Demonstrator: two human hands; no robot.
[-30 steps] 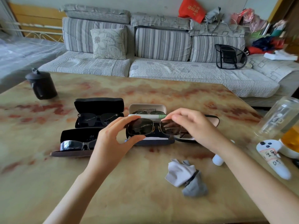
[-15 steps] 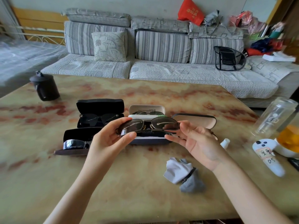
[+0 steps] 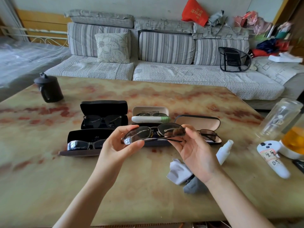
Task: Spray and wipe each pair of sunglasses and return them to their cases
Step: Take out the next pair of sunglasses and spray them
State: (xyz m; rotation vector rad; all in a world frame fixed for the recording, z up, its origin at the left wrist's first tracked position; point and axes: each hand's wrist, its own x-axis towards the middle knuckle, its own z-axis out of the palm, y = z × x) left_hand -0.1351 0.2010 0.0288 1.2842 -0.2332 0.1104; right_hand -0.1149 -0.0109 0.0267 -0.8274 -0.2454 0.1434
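Head view: dark lidded mug [image 3: 49,89] far left on bench [image 3: 148,96]. Open black case [image 3: 103,116] holds glasses. Left grip [image 3: 115,145] clamped on left lens of sunglasses [image 3: 154,132], held above bench. Right grip [image 3: 195,155] clamped on right end. Cloth [image 3: 179,173] and spray bottle [image 3: 224,152] lie further right.

Spray bottle [image 3: 224,151] right of cloth [image 3: 180,172]; cases [image 3: 104,112] behind.

Single wide-angle view from head height, facing forward and down across the tabletop [image 3: 54,186] toward the sofa [image 3: 172,74]; close over the left hand [image 3: 118,145] and right hand [image 3: 195,152], centred in frame.
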